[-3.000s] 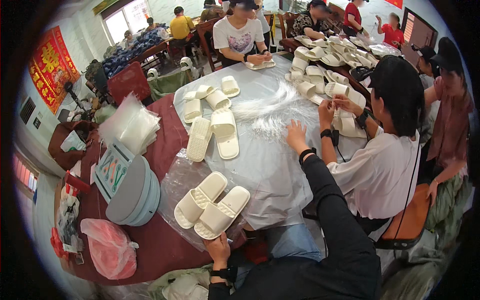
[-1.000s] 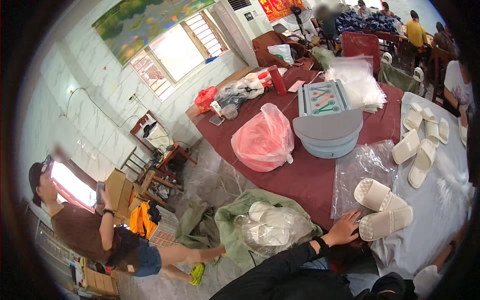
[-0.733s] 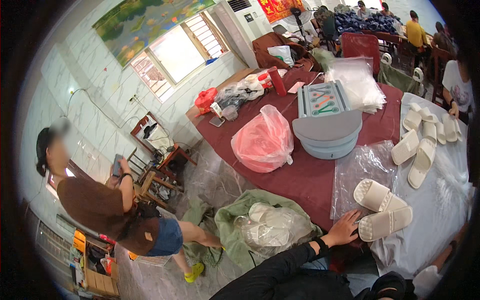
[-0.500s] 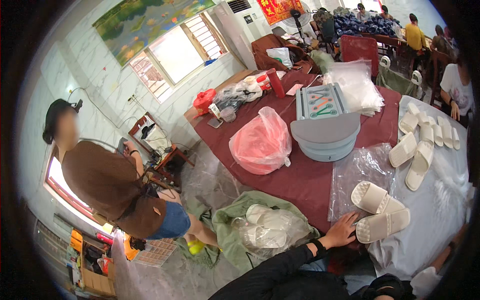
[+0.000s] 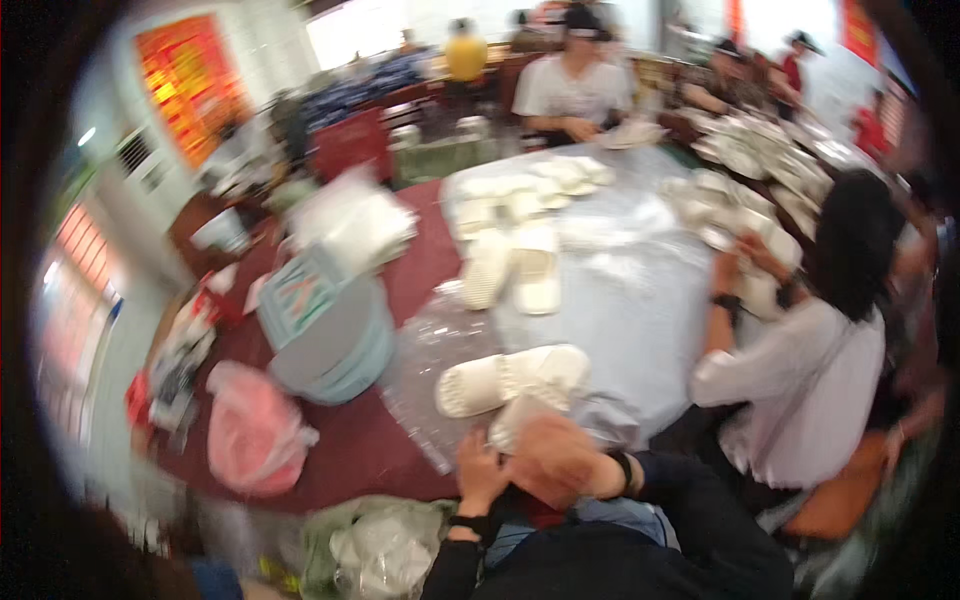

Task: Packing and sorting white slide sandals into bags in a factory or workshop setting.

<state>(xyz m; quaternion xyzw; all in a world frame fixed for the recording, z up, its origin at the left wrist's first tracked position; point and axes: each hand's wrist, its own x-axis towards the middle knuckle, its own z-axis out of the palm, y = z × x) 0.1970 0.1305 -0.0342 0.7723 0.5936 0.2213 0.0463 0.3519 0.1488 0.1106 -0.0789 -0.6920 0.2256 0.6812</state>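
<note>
Beside the near slipper point(image 5: 507, 424), left hand point(image 5: 482, 470) loose, right hand point(image 5: 553, 460) blurred, grip unreadable. A hasty sweep could floor that slipper!

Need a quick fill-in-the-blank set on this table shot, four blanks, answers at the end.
1. The wearer's ____ (left or right) hand overlaps the nearer slipper in view.
2. The bulging plastic bag on the dark red cloth is ____ in colour.
3. The stack of clear bags is to the ____ (left or right) of the far slippers.
4. The nearest co-worker on the right wears a ____ top.

Missing words: right; pink; left; white.
</note>
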